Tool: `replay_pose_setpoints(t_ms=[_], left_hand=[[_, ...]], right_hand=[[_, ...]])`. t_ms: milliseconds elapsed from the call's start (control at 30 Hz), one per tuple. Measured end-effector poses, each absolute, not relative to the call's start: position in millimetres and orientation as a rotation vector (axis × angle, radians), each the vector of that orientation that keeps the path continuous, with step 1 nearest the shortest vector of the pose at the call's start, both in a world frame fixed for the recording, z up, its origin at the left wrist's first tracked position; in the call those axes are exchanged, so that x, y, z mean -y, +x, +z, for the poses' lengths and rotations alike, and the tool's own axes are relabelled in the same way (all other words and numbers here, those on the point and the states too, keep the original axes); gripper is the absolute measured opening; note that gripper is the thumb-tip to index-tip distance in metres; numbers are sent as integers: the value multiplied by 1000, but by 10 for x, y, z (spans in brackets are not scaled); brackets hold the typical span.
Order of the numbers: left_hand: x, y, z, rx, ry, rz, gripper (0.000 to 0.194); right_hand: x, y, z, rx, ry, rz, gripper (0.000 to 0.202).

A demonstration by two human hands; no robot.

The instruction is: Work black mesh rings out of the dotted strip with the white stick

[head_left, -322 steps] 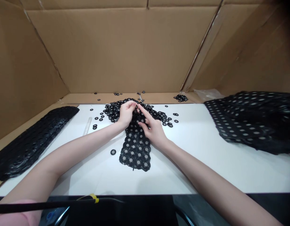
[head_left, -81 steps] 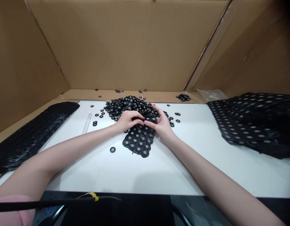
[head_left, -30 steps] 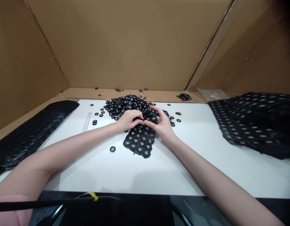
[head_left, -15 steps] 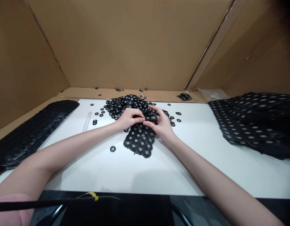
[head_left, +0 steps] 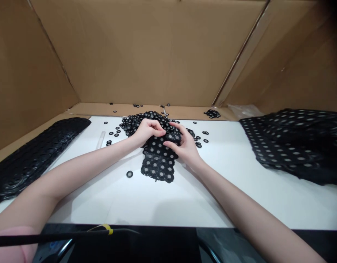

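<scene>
A black rubbery sheet piece with rows of grey dots (head_left: 159, 162) lies at the middle of the white table, its upper part raised between my hands. My left hand (head_left: 149, 130) is pinched at its upper left; what the fingertips hold is too small to make out. My right hand (head_left: 184, 144) curls around the sheet's folded right side, thumb below and fingers above. Behind both hands spreads a pile of small black rings with grey centres (head_left: 130, 122). One loose ring (head_left: 129, 174) lies left of the sheet piece.
A black textured sheet (head_left: 39, 153) lies at the left. A large dotted black sheet (head_left: 294, 142) is heaped at the right. A clear strip (head_left: 100, 140) lies left of the pile. Cardboard walls (head_left: 152, 51) stand behind; a small ring cluster (head_left: 212, 113) sits back right.
My left hand has risen a little, away from my right thumb. More of the dotted sheet shows between my hands. The view has shifted slightly.
</scene>
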State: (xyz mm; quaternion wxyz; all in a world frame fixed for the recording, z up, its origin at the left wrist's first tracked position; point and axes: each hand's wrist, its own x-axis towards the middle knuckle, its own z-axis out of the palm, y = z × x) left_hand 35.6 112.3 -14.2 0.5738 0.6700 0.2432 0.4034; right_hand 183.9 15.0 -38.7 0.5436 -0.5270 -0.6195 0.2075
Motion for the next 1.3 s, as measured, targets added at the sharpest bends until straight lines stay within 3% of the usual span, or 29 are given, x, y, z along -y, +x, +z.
replay_pose_setpoints(t_ms=[133, 533, 833, 967, 1133, 1300], left_hand=[[-1109, 376, -130, -614, 1303, 1003, 20], [-1435, 301, -75, -677, 1248, 1227, 18], [-1442, 162, -178, -840, 2208, 1279, 14], [-1212, 214, -128, -578, 2411, 1456, 16], [-962, 313, -184, -128, 2690, 1234, 21], [-872, 373, -299, -274, 2660, 1075, 20]], right_hand=[[-155, 1827, -401, 1520, -1243, 411, 59], [-135, 1806, -478, 1520, -1259, 433, 58], [-89, 1804, -389, 1488, -1282, 487, 64], [-103, 1815, -406, 1436, -1301, 554, 71], [-101, 1822, -397, 1459, -1305, 546, 71], [-96, 1809, -411, 1583, -1342, 433, 71]])
